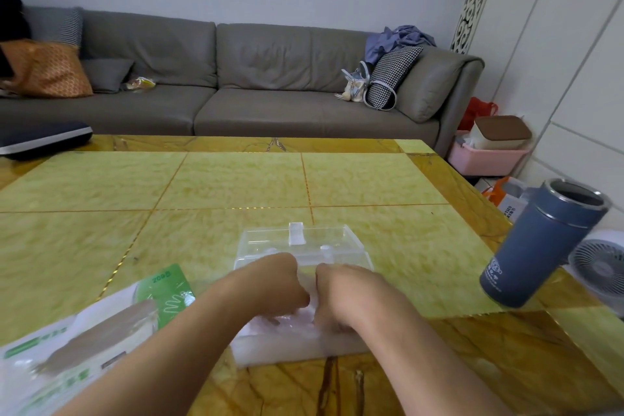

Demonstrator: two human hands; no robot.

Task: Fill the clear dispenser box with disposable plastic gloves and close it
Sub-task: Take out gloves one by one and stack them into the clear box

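Note:
The clear dispenser box (300, 245) lies on the yellow table (236, 186), just beyond my hands, its lid with a small clear tab facing up. A whitish stack of plastic gloves (297, 343) lies at the table's near edge. My left hand (280, 284) and my right hand (341, 294) sit side by side on top of the stack, fingers curled down into the gloves. The fingertips are hidden and the picture is blurred by motion.
A green and white glove package (84, 338) lies flat at the near left. A blue insulated cup (543, 246) without a lid stands near the table's right edge. A grey sofa (236, 78) runs behind the table. A white fan (601, 267) stands on the floor at right.

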